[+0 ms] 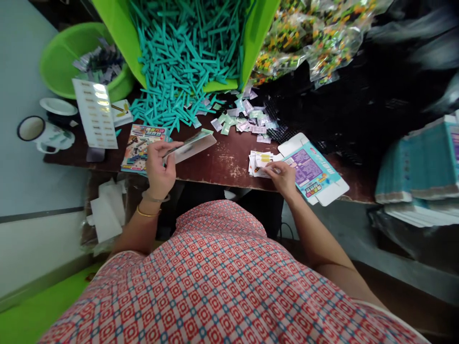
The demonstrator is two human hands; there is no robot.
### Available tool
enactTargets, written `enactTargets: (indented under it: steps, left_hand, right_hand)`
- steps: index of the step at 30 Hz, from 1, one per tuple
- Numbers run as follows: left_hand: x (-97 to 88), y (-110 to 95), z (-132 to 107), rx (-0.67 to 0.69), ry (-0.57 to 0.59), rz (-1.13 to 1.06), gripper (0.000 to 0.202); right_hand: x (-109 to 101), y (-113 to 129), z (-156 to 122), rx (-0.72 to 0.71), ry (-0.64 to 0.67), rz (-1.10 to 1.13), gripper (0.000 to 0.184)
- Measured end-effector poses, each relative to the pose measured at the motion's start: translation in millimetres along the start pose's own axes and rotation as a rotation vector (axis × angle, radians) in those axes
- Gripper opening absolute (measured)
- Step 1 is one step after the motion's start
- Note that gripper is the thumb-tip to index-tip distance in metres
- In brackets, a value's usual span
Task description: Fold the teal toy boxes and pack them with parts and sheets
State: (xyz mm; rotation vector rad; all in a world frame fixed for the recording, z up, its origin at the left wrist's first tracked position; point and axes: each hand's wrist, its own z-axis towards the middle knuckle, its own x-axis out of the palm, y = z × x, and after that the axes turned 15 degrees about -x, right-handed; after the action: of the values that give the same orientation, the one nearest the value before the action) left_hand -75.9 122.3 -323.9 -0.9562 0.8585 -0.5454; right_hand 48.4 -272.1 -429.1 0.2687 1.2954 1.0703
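My left hand (159,167) is closed around a flat folded carton (193,145), holding it edge-up over the front of the brown table (229,165). Just left of it lies a stack of printed colourful cartons (138,148). My right hand (283,177) rests on a small stack of white and yellow cards (258,162), fingers pinched on the top card. A flattened blue and purple carton (311,173) lies right beside that hand.
A green bin (118,33) spills several teal plastic sticks (179,62) onto the table. Small sachets (244,119) lie scattered behind. A green basin (64,57), a sticker sheet (95,113) and a mug (36,130) stand left. Bagged pieces (315,33) and stacked cartons (419,167) are right.
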Motion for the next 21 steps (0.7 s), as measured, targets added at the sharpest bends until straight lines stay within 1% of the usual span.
enactTargets:
  steps: [2,4,5,7,8,9,10,12,13,14,15,17,19,20,21]
  left_hand:
    - [2.4,-8.6,2.3,-0.036,0.050,-0.012,0.020]
    - [8.5,-7.2,4.2,-0.069,0.117,-0.027,0.025]
    - [12.0,-3.9,4.9,-0.078,0.143,-0.053,0.028]
    - [17.8,4.6,5.9,-0.082,0.164,-0.106,0.034]
    - [19.6,8.5,6.1,-0.085,0.160,-0.112,0.037]
    - [20.7,11.4,6.2,-0.092,0.148,-0.101,0.040]
    - [21.2,13.3,6.2,-0.105,0.133,-0.078,0.042]
    - [21.6,13.4,6.3,-0.129,0.101,-0.028,0.045]
    - [22.1,12.2,6.6,-0.132,0.087,-0.014,0.046]
    - [23.1,10.3,6.9,-0.131,0.077,-0.009,0.046]
    - [24.5,8.0,7.2,-0.127,0.074,-0.009,0.046]
    - [27.8,3.4,7.4,-0.114,0.074,-0.014,0.046]
    - [30.0,-0.4,6.7,-0.096,0.070,-0.011,0.048]
    - [29.9,-1.7,6.0,-0.088,0.058,-0.006,0.049]
    - [28.9,-2.4,5.3,-0.086,0.042,-0.002,0.050]
  right_hand:
    - [0.8,-4.3,1.7,0.022,0.083,0.042,0.029]
    - [-0.3,-10.4,2.2,0.075,0.126,0.095,0.027]
    - [-1.8,-12.9,2.7,0.119,0.122,0.121,0.028]
    - [-7.2,-12.8,5.9,0.202,0.060,0.154,0.032]
    - [-11.0,-8.3,9.3,0.215,-0.007,0.154,0.034]
    - [-15.4,0.0,14.0,0.198,-0.097,0.146,0.035]
    - [-19.8,12.7,19.9,0.151,-0.195,0.136,0.034]
    - [-24.8,50.1,34.8,-0.025,-0.350,0.141,0.029]
    - [-23.2,73.0,43.3,-0.142,-0.377,0.159,0.025]
    - [-17.3,97.0,52.1,-0.268,-0.364,0.178,0.021]
    - [-6.7,120.3,60.9,-0.396,-0.316,0.192,0.017]
    - [27.2,159.4,78.3,-0.631,-0.145,0.181,0.014]
    - [67.7,184.2,94.2,-0.805,0.047,0.153,0.019]
    - [84.9,191.7,101.3,-0.871,0.129,0.143,0.022]
    - [97.2,196.8,107.4,-0.926,0.191,0.140,0.025]
